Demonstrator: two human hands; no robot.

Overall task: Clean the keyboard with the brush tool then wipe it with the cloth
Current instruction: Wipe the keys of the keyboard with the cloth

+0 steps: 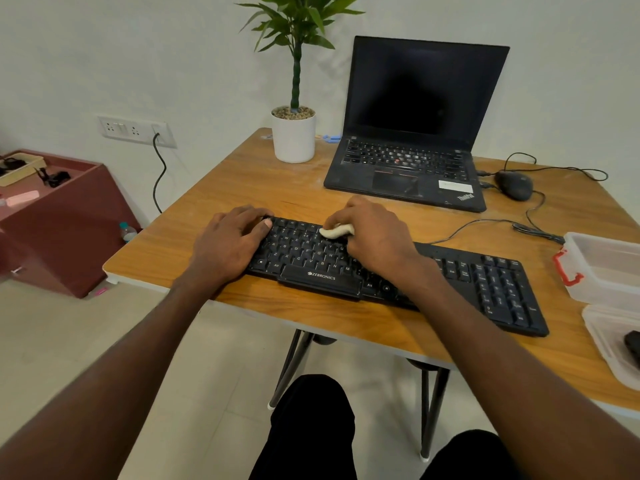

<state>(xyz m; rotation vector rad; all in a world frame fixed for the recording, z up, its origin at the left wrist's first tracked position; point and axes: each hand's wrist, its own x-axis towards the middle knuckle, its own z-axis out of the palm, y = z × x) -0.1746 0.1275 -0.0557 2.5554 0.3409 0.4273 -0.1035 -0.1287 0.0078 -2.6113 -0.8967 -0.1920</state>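
Wooden worktop (242,181), orange-brown grain, pale edge, dark metal legs.

Laptop (412,133) at the back, lid open, screen dark. White pot with a green plant (293,133) just left of it. Clear plastic box (604,268) with a red latch at the right edge; black wired mouse (513,185) right of the laptop.

Keyboard (485,282): black, full-size with number pad, white legends, "ZEBRONICS" printed on the front lip below the space bar. Lies flat near the front edge of the worktop, angled so its right end sits closer to the camera. Its cable runs off the back toward the right.

Left hand (228,247): resting on the keyboard's left end, fingers curled over the far left corner, thumb on the top-left keys. Gripping that corner.

Right hand (374,237): over the middle letter keys, fingers bunched around the cloth (336,231), pressing it onto the upper key rows.

Cloth: small, off-white, wadded; only a lump sticks out left of the fingers, the rest is hidden under the hand.
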